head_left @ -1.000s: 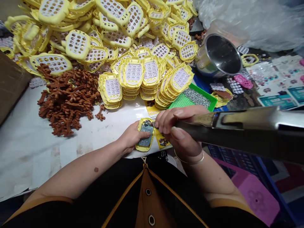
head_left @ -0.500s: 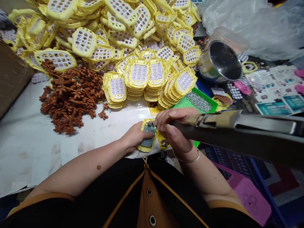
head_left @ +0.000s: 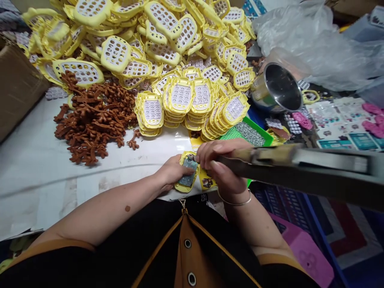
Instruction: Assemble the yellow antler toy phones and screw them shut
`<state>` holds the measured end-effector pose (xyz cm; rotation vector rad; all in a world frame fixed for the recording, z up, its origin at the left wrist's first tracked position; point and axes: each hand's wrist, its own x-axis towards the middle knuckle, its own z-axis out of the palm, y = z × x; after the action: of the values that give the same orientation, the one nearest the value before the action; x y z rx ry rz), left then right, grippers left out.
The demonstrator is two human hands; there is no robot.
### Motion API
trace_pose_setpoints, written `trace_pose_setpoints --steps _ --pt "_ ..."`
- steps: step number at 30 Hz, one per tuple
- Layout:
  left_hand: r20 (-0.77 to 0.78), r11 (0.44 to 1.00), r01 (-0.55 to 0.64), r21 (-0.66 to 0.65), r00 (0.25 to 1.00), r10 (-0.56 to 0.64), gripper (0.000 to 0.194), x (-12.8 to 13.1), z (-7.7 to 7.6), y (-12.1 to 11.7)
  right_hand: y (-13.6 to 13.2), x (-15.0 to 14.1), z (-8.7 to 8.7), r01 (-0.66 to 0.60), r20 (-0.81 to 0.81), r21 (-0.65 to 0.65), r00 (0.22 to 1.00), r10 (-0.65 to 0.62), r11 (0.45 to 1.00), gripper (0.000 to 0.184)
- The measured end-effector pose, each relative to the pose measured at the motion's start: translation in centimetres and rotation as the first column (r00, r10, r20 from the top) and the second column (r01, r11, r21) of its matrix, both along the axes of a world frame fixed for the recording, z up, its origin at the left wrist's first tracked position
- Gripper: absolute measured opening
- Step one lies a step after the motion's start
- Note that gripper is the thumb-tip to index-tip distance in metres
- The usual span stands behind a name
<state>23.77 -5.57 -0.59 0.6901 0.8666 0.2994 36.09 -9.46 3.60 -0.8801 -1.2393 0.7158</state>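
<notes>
My left hand (head_left: 172, 173) grips a yellow toy phone shell (head_left: 183, 187) near the table's front edge, its thumb lying on the grey-green board (head_left: 186, 176) inside. Wrapped around a long dark power screwdriver (head_left: 270, 166) is my right hand (head_left: 220, 160). The screwdriver's tip meets the upper right part of the shell, and the exact contact point is too small to make out. Just beyond my right hand, a green tray (head_left: 268, 138) holds many small silvery screws (head_left: 248, 134). Stacked yellow shells with white keypads (head_left: 181, 96) stand beyond the held shell.
A heap of yellow shells (head_left: 115, 52) fills the back of the table. Brown bone-like plastic pieces (head_left: 93, 120) are piled at left beside a cardboard box (head_left: 21, 86). A metal pot (head_left: 282, 88), clear plastic bags (head_left: 312, 36) and pink pieces (head_left: 373, 120) lie at right.
The view has shifted slightly, so the piles appear a little further right. Both hands keep their hold, with the screwdriver still at the shell. A thin blurred line now crosses the table at left.
</notes>
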Motion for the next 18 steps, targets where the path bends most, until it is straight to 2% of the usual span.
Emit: trace_pose_setpoints --steps 3,6,11,14,18 --pt "0.0 0.998 -0.01 -0.058 1.0 0.01 0.032 0.0 0.2 0.1 -0.3 1.1 1.9 0.002 0.002 0.176 1.0 -0.002 0.984 0.02" --pt "-0.019 0.995 -0.006 -0.101 1.0 0.004 0.036 0.0 0.2 0.2 -0.1 3.4 2.3 0.098 0.046 0.222 0.993 -0.111 0.97 0.019" --pt "-0.041 0.993 0.001 -0.116 0.999 -0.006 0.04 0.0 0.4 0.4 0.8 6.6 -0.1 0.289 0.042 0.221 0.951 -0.305 0.932 0.018" --pt "-0.074 0.992 -0.003 -0.123 0.997 -0.006 0.039 0.1 0.6 0.5 1.3 7.2 -1.6 0.356 0.026 0.173 0.93 -0.366 0.918 0.018" --pt "-0.089 0.991 0.008 -0.135 0.996 -0.02 0.041 0.0 0.8 0.6 1.7 7.6 -2.9 0.389 0.025 0.137 0.918 -0.396 0.911 0.019"
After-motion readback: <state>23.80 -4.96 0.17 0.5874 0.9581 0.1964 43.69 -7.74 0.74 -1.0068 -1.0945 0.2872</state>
